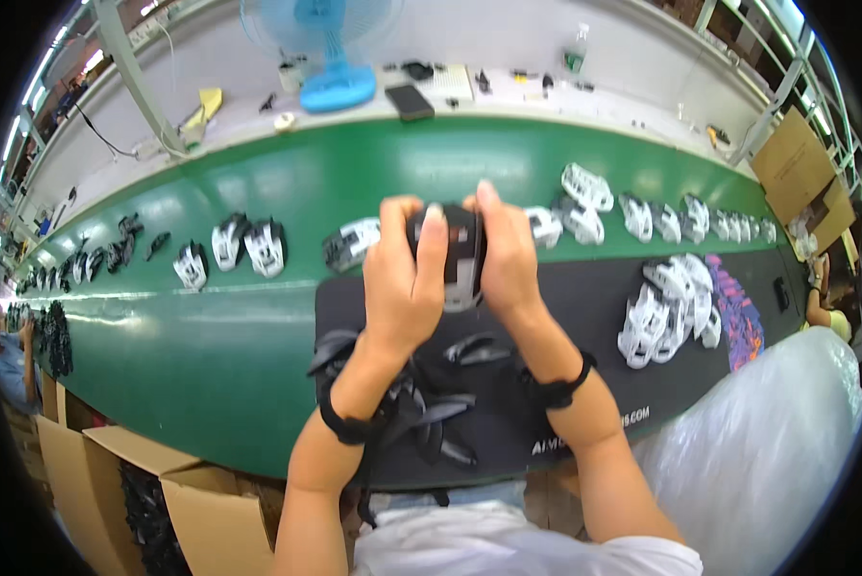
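My left hand (pixel 404 278) and my right hand (pixel 509 259) are both closed around a black-and-grey computer mouse shell (pixel 463 254), one hand on each side. It is raised over the far edge of a black mat (pixel 584 413). My fingers hide its sides, and both thumbs lie near its far end. Below the hands, several thin curved black plastic pieces (pixel 440 413) lie loose on the mat. Just left of my left hand, a white-and-black shell (pixel 352 244) rests on the green bench.
White shells are piled (pixel 669 312) on the mat's right side, beside a purple-orange patterned cloth (pixel 735 312). More shells (pixel 227 240) line the green bench (pixel 191 355). A blue fan (pixel 338 86) and dark phone (pixel 410 102) stand behind. Cardboard boxes (pixel 215 523) and plastic sheeting (pixel 767 461) flank me.
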The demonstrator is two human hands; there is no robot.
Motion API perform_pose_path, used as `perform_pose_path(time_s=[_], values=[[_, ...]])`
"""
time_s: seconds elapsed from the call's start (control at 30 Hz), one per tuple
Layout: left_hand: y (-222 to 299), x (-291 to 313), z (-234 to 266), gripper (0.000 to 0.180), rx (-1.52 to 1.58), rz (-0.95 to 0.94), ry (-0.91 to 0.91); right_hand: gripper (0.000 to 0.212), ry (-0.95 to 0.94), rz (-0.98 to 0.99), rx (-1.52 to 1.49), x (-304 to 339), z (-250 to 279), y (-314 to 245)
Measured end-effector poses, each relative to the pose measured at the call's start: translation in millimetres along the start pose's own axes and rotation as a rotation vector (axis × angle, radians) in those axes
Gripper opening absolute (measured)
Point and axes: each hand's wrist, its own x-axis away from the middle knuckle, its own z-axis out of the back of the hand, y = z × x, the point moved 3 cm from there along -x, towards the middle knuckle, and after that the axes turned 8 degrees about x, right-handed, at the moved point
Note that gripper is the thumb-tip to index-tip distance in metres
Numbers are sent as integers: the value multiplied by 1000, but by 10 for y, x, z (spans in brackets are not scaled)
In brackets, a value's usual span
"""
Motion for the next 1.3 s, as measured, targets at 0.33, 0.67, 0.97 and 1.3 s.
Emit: perform_pose_path(time_s=[0.33,0.67,0.97,1.3], values=[[98,181,-27,24,40,-161,129,49,12,38,-4,164,-115,-82],[-248,62,-57,18,454,186,149,32,28,-416,-615,64,-214,114],[-1051,-328,265,35,154,485,4,30,-719,162,859,67,258,269],[-2007,-823,44,54,-722,321,-299,40,-894,244,962,1028,429,474]])
